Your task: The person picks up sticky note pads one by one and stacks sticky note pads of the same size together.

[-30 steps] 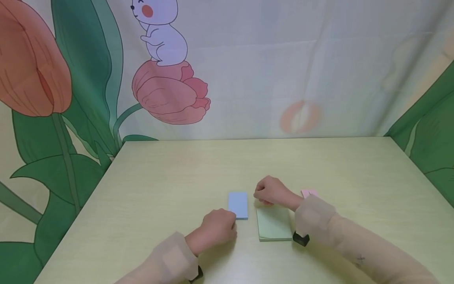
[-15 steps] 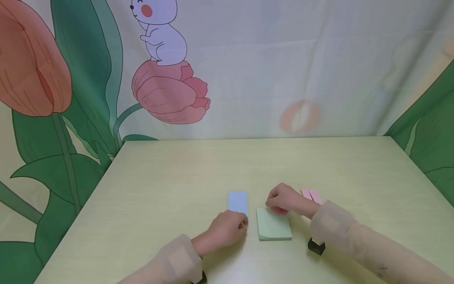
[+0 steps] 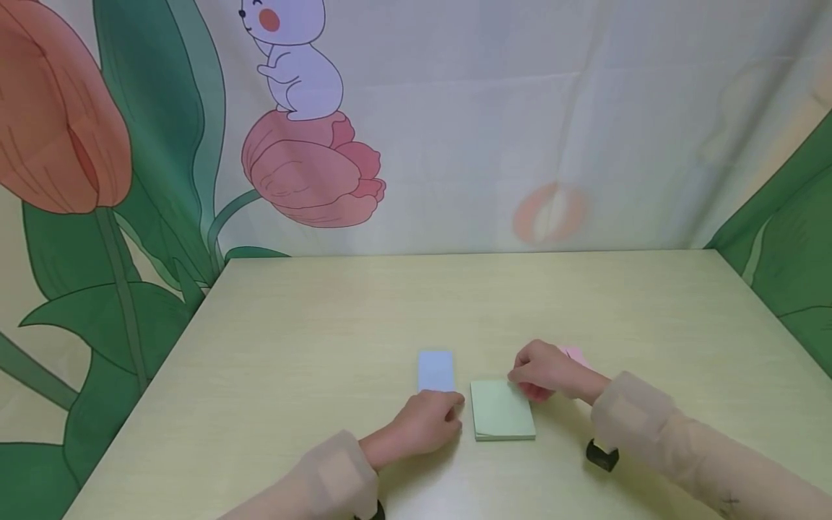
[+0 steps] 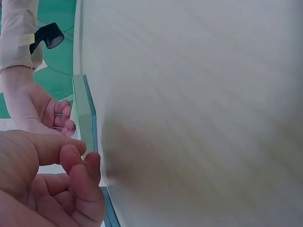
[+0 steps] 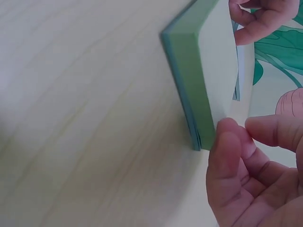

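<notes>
A square green sticky-note pad (image 3: 503,415) lies in the middle of the table; in the right wrist view its underside edge looks bluish. Fingertips of my right hand (image 3: 549,372) are at the pad's far right corner, fingers loosely bent with nothing between them. My left hand (image 3: 419,425) hovers left of the pad, its fingers loosely curled and holding nothing. It overlaps the near end of a smaller blue note pad (image 3: 435,370) in the head view. In the left wrist view, the green pad (image 4: 84,113) stands between both hands.
Pink note strips (image 3: 575,354) lie behind the right wrist, partly hidden by it. The pale wooden table (image 3: 325,310) reaches back to a printed cloth (image 3: 455,130) with tulips and a white animal. Each wrist wears a black camera mount (image 3: 602,455).
My right hand has moved right and slightly nearer along the green pad's far edge to its right corner. The left hand has shifted right, towards the pad. The pads have stayed put.
</notes>
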Available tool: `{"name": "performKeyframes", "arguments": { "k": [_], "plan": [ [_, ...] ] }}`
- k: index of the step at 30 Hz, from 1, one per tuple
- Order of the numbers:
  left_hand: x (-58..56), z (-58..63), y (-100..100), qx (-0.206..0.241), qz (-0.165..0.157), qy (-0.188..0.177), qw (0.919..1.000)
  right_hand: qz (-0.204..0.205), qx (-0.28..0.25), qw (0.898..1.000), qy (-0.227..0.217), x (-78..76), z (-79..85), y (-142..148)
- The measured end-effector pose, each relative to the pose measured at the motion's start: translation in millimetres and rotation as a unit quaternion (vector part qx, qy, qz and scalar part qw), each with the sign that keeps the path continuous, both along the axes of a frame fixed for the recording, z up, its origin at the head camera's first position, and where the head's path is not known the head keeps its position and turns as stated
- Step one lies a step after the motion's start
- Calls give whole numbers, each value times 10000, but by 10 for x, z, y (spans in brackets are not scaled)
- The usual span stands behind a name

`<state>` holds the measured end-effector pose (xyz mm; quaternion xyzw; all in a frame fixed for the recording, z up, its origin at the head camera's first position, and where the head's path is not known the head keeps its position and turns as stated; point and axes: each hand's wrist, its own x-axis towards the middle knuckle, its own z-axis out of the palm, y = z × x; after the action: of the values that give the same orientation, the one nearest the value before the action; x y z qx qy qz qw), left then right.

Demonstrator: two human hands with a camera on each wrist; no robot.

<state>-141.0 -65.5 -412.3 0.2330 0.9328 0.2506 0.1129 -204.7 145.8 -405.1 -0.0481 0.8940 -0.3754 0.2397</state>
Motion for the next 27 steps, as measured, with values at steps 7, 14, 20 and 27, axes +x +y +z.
{"name": "performKeyframes", "arguments": {
  "k": [7,14,20,27],
  "plan": [
    [-13,-36,19,-104,-78,18,9999,61,205,9998,49,20,12,93],
    [-27,-58,54,-73,-194,7,9998,391,750,9953,464,64,-15,125],
    [-36,-60,80,-118,-204,-10,9997,303,695,9967,282,81,-37,110],
    [-41,-46,85,-147,-208,-27,9997,-1,337,9994,-122,64,-45,126]
  ]
}}
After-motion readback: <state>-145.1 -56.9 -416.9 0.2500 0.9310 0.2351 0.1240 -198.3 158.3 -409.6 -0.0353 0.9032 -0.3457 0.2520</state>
